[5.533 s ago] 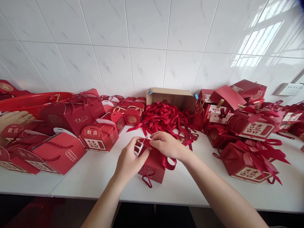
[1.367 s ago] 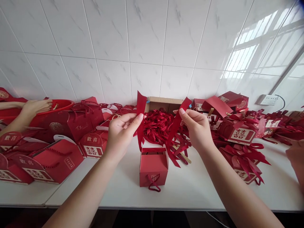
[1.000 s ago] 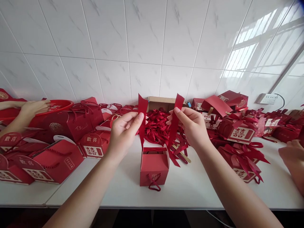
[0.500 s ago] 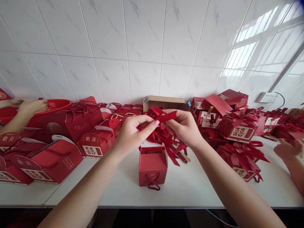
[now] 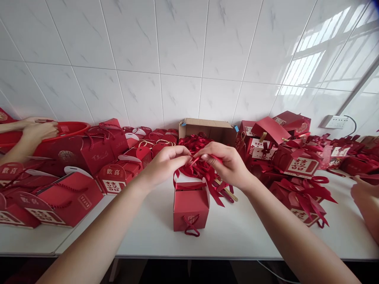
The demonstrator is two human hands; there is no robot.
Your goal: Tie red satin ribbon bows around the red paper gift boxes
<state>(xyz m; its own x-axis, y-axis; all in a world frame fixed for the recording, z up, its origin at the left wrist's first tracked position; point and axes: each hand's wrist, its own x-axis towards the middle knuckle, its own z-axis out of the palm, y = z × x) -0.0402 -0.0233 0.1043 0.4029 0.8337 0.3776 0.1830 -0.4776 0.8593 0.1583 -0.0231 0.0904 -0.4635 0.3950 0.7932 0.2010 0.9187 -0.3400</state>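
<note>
A red ribbon [image 5: 195, 161] is pinched between the fingertips of my left hand [image 5: 164, 163] and my right hand [image 5: 227, 159], which nearly meet. Both hands are closed on it, above a small red gift box [image 5: 191, 209] standing upright on the white table [image 5: 142, 236]. A twisted red cord handle [image 5: 192, 228] hangs on the box's near side. Behind my hands lies a heap of red ribbons [image 5: 197, 142], partly hidden by my fingers. Some ribbon tails trail down to the right of the box.
An open cardboard carton [image 5: 210, 127] stands against the tiled wall. Red gift boxes [image 5: 68, 197] crowd the left, and ribbon-tied boxes [image 5: 299, 163] are stacked on the right. Another person's hands [image 5: 37, 132] rest by a red basket [image 5: 71, 127]; a further hand [image 5: 365, 193] is at the right edge.
The ribbon's flat end, which stuck out between my hands, is now folded down into my fingers. My hands sit slightly lower; the gift box stays in place.
</note>
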